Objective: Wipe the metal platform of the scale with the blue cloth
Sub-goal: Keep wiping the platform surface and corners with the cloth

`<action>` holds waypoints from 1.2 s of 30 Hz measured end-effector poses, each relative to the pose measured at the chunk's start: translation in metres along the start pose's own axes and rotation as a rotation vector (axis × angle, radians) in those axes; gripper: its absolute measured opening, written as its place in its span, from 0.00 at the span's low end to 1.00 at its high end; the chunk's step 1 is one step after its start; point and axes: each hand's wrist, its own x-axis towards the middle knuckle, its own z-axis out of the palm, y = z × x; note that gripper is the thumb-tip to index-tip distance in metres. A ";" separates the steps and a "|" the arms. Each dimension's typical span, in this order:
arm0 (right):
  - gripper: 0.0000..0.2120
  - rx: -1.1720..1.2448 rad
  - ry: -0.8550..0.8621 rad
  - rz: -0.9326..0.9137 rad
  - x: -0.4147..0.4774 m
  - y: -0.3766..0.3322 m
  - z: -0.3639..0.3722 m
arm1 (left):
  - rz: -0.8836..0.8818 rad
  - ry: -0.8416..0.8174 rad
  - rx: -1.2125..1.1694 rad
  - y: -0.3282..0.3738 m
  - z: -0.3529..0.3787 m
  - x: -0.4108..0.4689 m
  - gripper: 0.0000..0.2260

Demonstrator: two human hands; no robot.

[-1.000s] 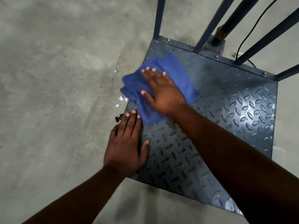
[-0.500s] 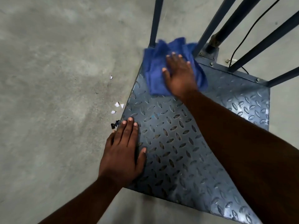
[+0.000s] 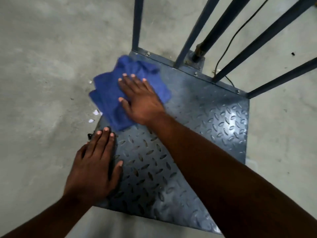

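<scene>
The right hand (image 3: pixel 142 102) presses flat, fingers straight, on the blue cloth (image 3: pixel 109 100) at the checker-plate platform (image 3: pixel 205 121) left rear corner. Unwiped plate extends rightward. The left hand (image 3: pixel 94 167) rests flat, holding nothing, on the near-left edge.

The square, dark grey-blue metal platform of the scale (image 3: pixel 197 127), stamped with a raised diamond-tread pattern, is lying flat on the concrete floor, its far edge bolted with small round fasteners. Light is glinting off the tread toward its right side and near corner. The rumpled blue terry cloth (image 3: pixel 109 93), folded into uneven layers, is sitting on the platform's far left corner, its left part hanging out past the platform's left edge over the floor. Its near end is lying just beyond the middle of that left edge, and its far folds are bunching up near the bolted rim.
</scene>
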 end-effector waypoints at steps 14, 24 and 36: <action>0.42 0.161 0.009 0.858 -0.148 0.195 -0.052 | -0.008 0.054 -0.038 0.005 0.001 -0.002 0.37; 0.34 0.037 0.022 0.449 -0.155 0.186 -0.052 | 0.075 0.084 -0.092 -0.007 0.014 0.001 0.39; 0.36 0.471 -0.032 1.200 -0.378 0.129 -0.071 | 0.057 0.144 -0.137 -0.022 0.044 0.006 0.41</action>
